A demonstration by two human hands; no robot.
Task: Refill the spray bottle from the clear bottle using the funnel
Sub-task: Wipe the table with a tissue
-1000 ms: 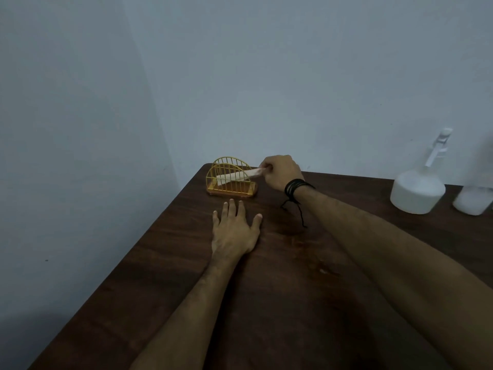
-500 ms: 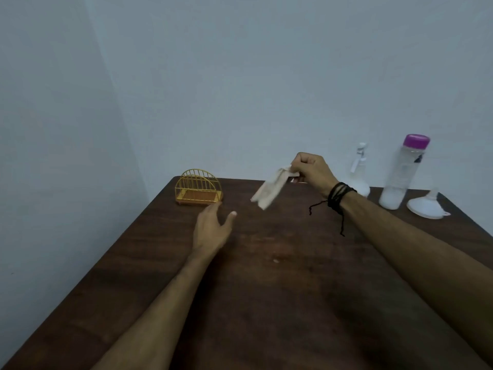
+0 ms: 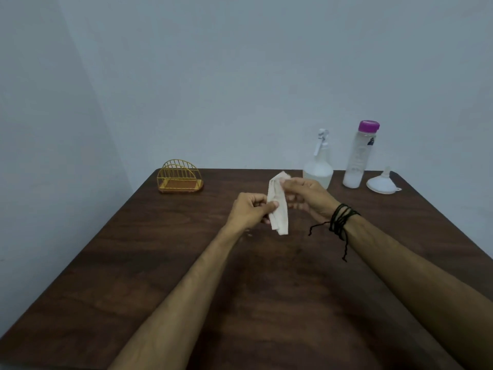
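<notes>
A translucent spray bottle (image 3: pixel 318 166) with a white trigger head stands at the table's far edge. To its right stands a tall clear bottle (image 3: pixel 358 156) with a purple cap. A white funnel (image 3: pixel 382 182) lies upside down at the far right corner. Above the table's middle, my left hand (image 3: pixel 250 209) and my right hand (image 3: pixel 306 198) both hold a folded pale napkin (image 3: pixel 278 209). The left pinches its middle and the right grips its top. Both hands are in front of the spray bottle and apart from it.
An empty yellow wire napkin holder (image 3: pixel 180 177) sits at the far left of the dark wooden table (image 3: pixel 240 303). Pale walls close in behind and on the left. A black cord bracelet (image 3: pixel 340 220) hangs from my right wrist.
My right hand pulled the napkin out of the holder and carried it right, toward the table's middle. My left hand rose off the table and took hold of the napkin too.
</notes>
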